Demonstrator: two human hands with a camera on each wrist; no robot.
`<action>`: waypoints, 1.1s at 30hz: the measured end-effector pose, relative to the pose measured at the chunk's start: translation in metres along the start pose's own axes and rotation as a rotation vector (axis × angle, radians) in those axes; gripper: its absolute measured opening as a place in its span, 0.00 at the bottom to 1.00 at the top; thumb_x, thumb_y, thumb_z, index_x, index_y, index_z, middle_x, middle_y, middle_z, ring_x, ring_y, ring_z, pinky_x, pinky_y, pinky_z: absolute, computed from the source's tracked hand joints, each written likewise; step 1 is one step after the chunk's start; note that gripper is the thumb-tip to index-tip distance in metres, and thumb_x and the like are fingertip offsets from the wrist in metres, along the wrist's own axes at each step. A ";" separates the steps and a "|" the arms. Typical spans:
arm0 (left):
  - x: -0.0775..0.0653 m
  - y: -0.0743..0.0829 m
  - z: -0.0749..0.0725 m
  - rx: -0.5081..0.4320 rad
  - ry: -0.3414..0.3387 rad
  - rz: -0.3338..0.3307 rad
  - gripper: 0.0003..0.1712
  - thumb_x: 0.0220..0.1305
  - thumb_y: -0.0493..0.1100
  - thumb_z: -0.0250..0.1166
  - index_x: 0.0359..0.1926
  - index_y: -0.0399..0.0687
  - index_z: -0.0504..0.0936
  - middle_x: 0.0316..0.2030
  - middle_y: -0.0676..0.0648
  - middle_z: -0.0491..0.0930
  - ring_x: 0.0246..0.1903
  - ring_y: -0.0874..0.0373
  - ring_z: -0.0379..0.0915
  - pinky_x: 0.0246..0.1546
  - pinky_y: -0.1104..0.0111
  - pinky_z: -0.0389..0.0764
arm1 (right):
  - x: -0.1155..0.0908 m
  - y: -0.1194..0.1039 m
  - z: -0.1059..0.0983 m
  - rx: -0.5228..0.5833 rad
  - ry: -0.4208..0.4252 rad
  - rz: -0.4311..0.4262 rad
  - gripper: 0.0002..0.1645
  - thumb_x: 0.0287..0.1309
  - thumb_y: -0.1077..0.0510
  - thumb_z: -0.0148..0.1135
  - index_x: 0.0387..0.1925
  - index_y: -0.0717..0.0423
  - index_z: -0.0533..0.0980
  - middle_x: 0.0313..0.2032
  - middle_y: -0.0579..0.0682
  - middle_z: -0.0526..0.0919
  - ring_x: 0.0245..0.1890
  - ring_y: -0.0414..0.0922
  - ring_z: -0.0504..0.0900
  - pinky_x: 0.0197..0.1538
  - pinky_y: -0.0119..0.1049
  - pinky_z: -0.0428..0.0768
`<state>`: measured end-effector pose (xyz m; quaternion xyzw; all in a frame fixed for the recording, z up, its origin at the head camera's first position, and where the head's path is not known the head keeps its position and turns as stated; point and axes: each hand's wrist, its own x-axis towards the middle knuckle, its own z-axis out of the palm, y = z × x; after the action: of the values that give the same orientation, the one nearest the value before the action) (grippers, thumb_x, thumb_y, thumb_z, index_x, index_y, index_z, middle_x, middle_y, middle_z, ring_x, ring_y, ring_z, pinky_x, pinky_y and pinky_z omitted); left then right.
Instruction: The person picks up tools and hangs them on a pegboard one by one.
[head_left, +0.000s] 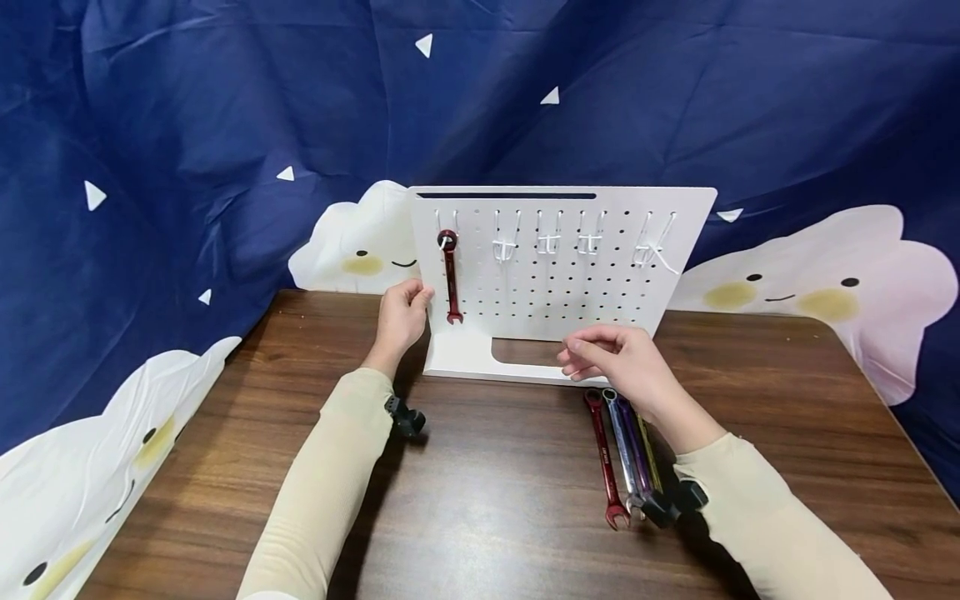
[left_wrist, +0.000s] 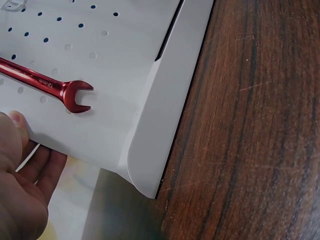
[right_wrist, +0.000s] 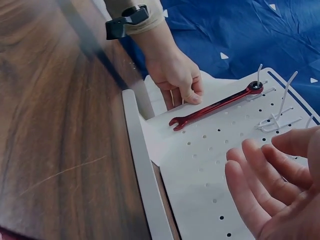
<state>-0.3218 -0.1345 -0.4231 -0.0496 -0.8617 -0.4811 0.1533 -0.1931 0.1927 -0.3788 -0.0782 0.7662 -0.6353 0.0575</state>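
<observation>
My left hand (head_left: 401,321) pinches the left edge of a white pegboard (head_left: 468,354), thumb on the front and fingers behind, as the left wrist view shows. Close to that hand, a red combination wrench (head_left: 452,283) hangs by its ring end from the leftmost hook, open end down. Held in front of the board's lower right part, my right hand (head_left: 618,358) has loosely bent fingers and nothing in them. Below it on the table lie a second red wrench (head_left: 602,454), a silver wrench (head_left: 621,442), a purple wrench (head_left: 634,446) and a yellow wrench (head_left: 649,454), partly covered by the right wrist's camera.
Several white wire hooks, among them one at the board's right (head_left: 654,246), line the pegboard's upper part. The board stands on a brown wooden table (head_left: 480,500). Behind it hangs a dark blue cloth (head_left: 480,108) with cloud faces and white triangles.
</observation>
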 end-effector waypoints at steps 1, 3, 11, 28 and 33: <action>0.000 0.000 0.000 0.000 0.001 0.000 0.15 0.79 0.39 0.64 0.33 0.35 0.83 0.24 0.48 0.73 0.32 0.52 0.68 0.38 0.64 0.68 | -0.002 0.001 -0.001 0.001 0.003 0.004 0.19 0.78 0.61 0.62 0.56 0.77 0.78 0.39 0.55 0.93 0.35 0.41 0.93 0.46 0.39 0.91; 0.000 -0.001 0.000 -0.002 0.000 0.000 0.15 0.79 0.39 0.65 0.33 0.35 0.84 0.24 0.48 0.74 0.32 0.52 0.68 0.38 0.64 0.68 | -0.006 0.003 -0.003 0.001 0.018 0.013 0.19 0.78 0.61 0.62 0.56 0.77 0.78 0.38 0.52 0.93 0.35 0.40 0.92 0.45 0.39 0.91; 0.001 -0.003 0.000 0.007 0.005 -0.006 0.15 0.80 0.41 0.64 0.35 0.35 0.85 0.24 0.47 0.73 0.32 0.51 0.68 0.38 0.64 0.68 | -0.021 0.012 -0.014 0.035 0.054 0.010 0.18 0.78 0.64 0.60 0.55 0.80 0.77 0.32 0.43 0.90 0.31 0.40 0.91 0.42 0.37 0.91; 0.002 -0.003 0.001 0.007 0.014 0.011 0.15 0.79 0.40 0.65 0.33 0.34 0.85 0.22 0.49 0.72 0.31 0.52 0.68 0.38 0.64 0.68 | -0.053 0.032 -0.029 0.060 0.060 0.029 0.16 0.78 0.65 0.61 0.50 0.80 0.77 0.32 0.50 0.91 0.31 0.42 0.91 0.40 0.37 0.90; 0.002 -0.004 0.002 -0.001 0.008 0.005 0.15 0.79 0.40 0.64 0.34 0.34 0.84 0.23 0.47 0.73 0.32 0.51 0.68 0.38 0.64 0.68 | -0.060 0.036 -0.032 0.059 0.070 0.041 0.14 0.77 0.65 0.61 0.49 0.78 0.78 0.32 0.50 0.91 0.30 0.43 0.91 0.39 0.37 0.90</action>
<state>-0.3252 -0.1349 -0.4265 -0.0502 -0.8608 -0.4812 0.1578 -0.1415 0.2417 -0.4092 -0.0386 0.7501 -0.6586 0.0460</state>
